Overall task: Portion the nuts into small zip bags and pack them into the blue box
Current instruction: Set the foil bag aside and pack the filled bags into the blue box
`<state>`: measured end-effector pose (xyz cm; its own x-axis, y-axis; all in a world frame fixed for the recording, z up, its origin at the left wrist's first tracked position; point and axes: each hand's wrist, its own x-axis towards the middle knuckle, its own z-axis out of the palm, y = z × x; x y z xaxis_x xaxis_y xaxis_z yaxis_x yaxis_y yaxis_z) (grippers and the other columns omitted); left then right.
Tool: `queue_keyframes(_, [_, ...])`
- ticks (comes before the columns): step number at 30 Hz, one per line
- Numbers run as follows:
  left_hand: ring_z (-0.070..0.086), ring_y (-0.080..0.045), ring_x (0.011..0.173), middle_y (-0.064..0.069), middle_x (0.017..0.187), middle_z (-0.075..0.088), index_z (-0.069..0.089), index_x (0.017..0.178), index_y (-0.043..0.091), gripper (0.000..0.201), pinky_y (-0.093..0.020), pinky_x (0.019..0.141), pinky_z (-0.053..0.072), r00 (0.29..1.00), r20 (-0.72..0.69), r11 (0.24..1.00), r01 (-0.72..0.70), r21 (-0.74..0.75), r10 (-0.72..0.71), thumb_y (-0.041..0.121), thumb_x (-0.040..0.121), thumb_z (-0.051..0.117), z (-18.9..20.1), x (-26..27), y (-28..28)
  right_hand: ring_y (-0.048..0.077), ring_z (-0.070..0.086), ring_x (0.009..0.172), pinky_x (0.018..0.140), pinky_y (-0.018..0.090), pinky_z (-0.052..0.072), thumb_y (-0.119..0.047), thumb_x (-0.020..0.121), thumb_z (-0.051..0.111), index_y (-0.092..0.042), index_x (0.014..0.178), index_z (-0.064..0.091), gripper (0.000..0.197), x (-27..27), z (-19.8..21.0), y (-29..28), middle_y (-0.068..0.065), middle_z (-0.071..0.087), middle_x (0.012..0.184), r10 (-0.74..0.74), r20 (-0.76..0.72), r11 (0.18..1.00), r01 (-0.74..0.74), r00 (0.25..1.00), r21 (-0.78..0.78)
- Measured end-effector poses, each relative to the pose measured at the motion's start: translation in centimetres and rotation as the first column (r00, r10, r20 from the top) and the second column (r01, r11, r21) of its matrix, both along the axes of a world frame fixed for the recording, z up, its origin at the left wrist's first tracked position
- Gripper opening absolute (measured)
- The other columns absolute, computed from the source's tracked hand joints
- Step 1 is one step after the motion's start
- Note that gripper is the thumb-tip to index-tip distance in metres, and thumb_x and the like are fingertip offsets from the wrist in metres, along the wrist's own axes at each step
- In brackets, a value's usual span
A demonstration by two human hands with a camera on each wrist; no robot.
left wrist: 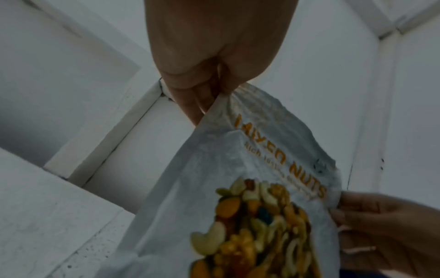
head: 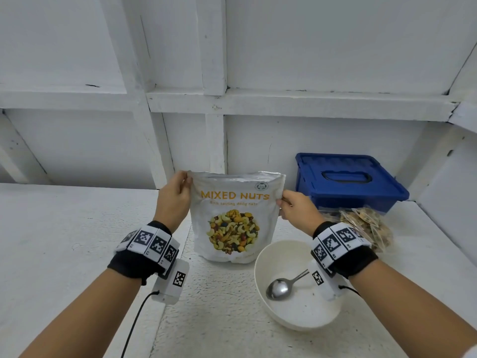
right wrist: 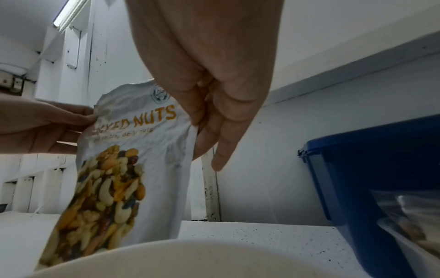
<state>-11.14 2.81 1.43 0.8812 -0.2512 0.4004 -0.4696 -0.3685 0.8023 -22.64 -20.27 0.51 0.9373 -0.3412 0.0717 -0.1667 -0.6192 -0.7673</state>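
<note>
Nearest, below the right hand (head: pixel 296 210), a white bowl (head: pixel 263 280) holds a metal spoon (head: pixel 280 286). Both hands hold the mixed-nuts pouch (head: pixel 236 215) upright on the bench (head: pixel 64 241): the left hand (head: pixel 175 197) pinches its top corner, and the right grips the opposite edge slightly lower. Beyond the right hand sits the blue box (head: pixel 348 182), lid on, with filled small zip bags (head: pixel 366 226) heaped in front of it.

The pouch's top looks sealed. Pulling unevenly could, I judge, burst it and scatter nuts across the bench, or tip the pouch away from the bowl. The right wrist hangs over the bowl and could knock the spoon.
</note>
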Motion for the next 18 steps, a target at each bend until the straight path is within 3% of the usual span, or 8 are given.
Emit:
queue_keyframes(2, [0.059, -0.032, 0.078, -0.009, 0.078, 0.06, 0.052, 0.092, 0.013, 0.015, -0.052, 0.072, 0.053, 1.0, 0.021, 0.999, 0.022, -0.027, -0.022, 0.016, 0.098, 0.038, 0.1, -0.5, -0.2, 0.019, 0.058, 0.081, 0.063, 0.015, 0.045, -0.011, 0.097, 0.041, -0.007, 0.097, 0.059, 0.018, -0.1, 0.0, -0.1, 0.001, 0.059, 0.088, -0.011, 0.018, 1.0, 0.011, 1.0, -0.007])
queue_keyframes(4, [0.059, -0.032, 0.078, -0.005, 0.076, 0.06, 0.05, 0.091, 0.016, 0.016, -0.052, 0.071, 0.054, 0.999, 0.011, 0.998, 0.035, -0.042, -0.035, 0.017, 0.099, 0.037, -0.2, -0.7, -0.2, 0.018, 0.058, 0.081, 0.062, 0.014, 0.044, -0.012, 0.098, 0.041, -0.008, 0.098, 0.059, 0.018, -0.1, 0.0, -0.3, 0.001, 0.06, 0.089, -0.011, 0.027, 1.0, 0.011, 1.0, 0.002])
queue_keyframes(9, [0.062, -0.029, 0.087, -0.001, 0.084, 0.062, 0.054, 0.091, 0.02, 0.016, -0.048, 0.074, 0.055, 0.986, -0.119, 0.991, 0.11, -0.079, -0.119, 0.016, 0.098, 0.04, -0.5, -0.8, 0.1, 0.02, 0.059, 0.098, 0.084, 0.035, 0.051, -0.014, 0.095, 0.046, -0.009, 0.111, 0.058, 0.02, -0.6, 0.4, -0.4, 0.003, 0.061, 0.103, -0.008, 0.045, 0.998, 0.005, 0.999, 0.07])
queue_keyframes(12, [0.062, -0.024, 0.092, -0.003, 0.095, 0.063, 0.057, 0.092, 0.024, 0.016, -0.04, 0.075, 0.056, 0.954, -0.196, 0.97, 0.2, -0.138, -0.225, 0.013, 0.096, 0.045, -0.1, -1.0, 0.4, 0.015, 0.058, 0.101, 0.081, 0.035, 0.053, -0.019, 0.093, 0.052, -0.015, 0.111, 0.057, 0.019, -0.9, 1.3, -0.5, 0.001, 0.063, 0.109, -0.01, 0.134, 0.981, -0.017, 0.991, 0.194])
queue_keyframes(14, [0.063, -0.021, 0.092, -0.005, 0.098, 0.064, 0.06, 0.091, 0.022, 0.013, -0.037, 0.076, 0.057, 0.939, -0.215, 0.96, 0.24, -0.147, -0.268, 0.014, 0.094, 0.05, 0.0, -1.0, 0.7, 0.018, 0.061, 0.099, 0.08, 0.035, 0.055, -0.022, 0.092, 0.054, -0.017, 0.106, 0.059, 0.016, -0.8, 1.6, -0.7, 0.004, 0.066, 0.106, -0.013, 0.164, 0.982, -0.019, 0.986, 0.19])
queue_keyframes(18, [0.064, -0.022, 0.08, -0.01, 0.088, 0.064, 0.061, 0.083, 0.012, 0.013, -0.033, 0.072, 0.058, 0.943, -0.219, 0.962, 0.22, -0.163, -0.252, 0.014, 0.092, 0.053, -0.1, -0.6, 1.0, 0.02, 0.064, 0.095, 0.078, 0.037, 0.056, -0.022, 0.093, 0.053, -0.019, 0.099, 0.062, 0.011, -0.8, 1.5, -0.8, 0.005, 0.068, 0.1, -0.014, 0.196, 0.984, -0.022, 0.98, 0.178])
